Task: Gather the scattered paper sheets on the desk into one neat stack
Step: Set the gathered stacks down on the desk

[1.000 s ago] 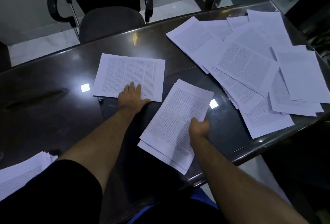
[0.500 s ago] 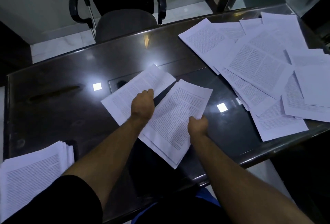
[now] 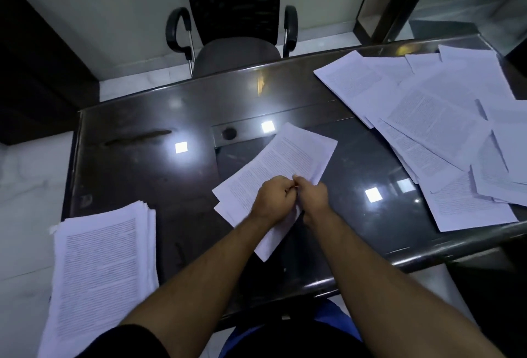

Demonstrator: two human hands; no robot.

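The gathered stack [image 3: 99, 266] overhangs the desk's [image 3: 137, 163] left edge, serving as the collection pile. At the near edge, mid-desk, the left hand [image 3: 273, 198] and right hand [image 3: 312, 196] meet, fingers curled and pinching a small bundle of sheets [image 3: 285, 163], probably to square it. Loose sheets [image 3: 433, 129] overlap across the right end, awaiting pickup.

Both hands, left [image 3: 273, 199] and right [image 3: 312, 196], grip a small bundle of sheets [image 3: 285, 162] on the desk [image 3: 137, 175].
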